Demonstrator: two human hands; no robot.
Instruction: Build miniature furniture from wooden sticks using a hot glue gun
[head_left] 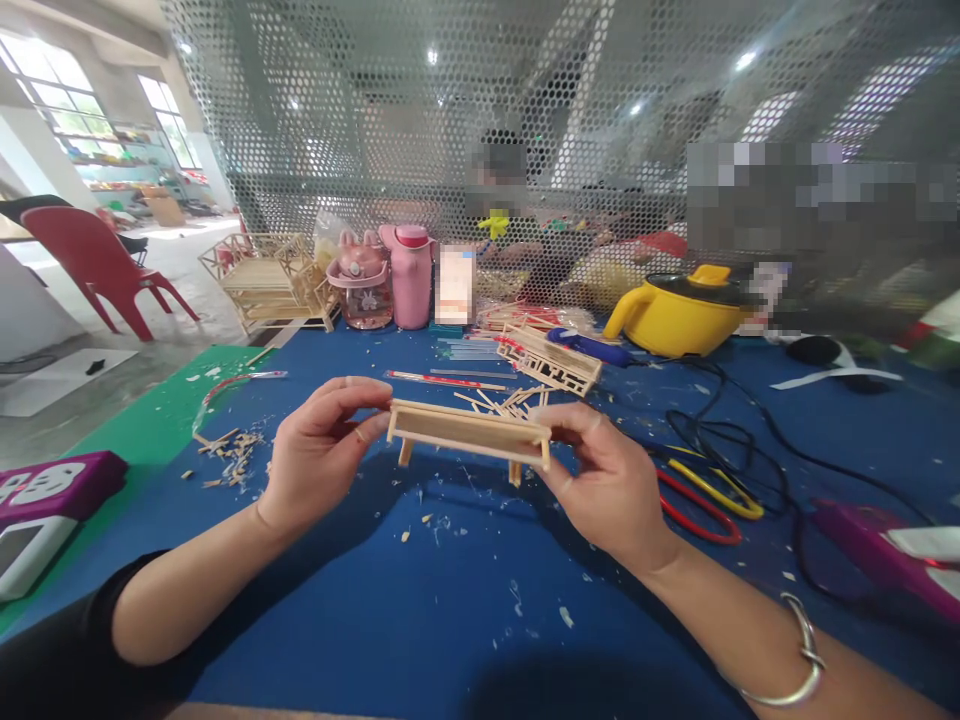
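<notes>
Between my two hands, above the blue mat, a small wooden model bench (469,432) is held level, its short legs pointing down. My left hand (322,440) pinches its left end between thumb and fingers. The right end is gripped by my right hand (600,475), thumb below and fingers behind. Behind the bench lie loose wooden sticks (517,400) and a red-and-white packet of sticks (446,380). A wooden lattice piece (551,362) rests further back, with a blue-handled glue gun (589,346) against it.
Pliers with red and yellow handles (705,505) and black cables (757,430) lie on the right. Wood scraps (229,455) are at left. A pink bottle (411,275), a phone (454,285), a yellow pot (682,315) and stacked wooden models (274,280) line the back, before a perforated metal screen (360,120).
</notes>
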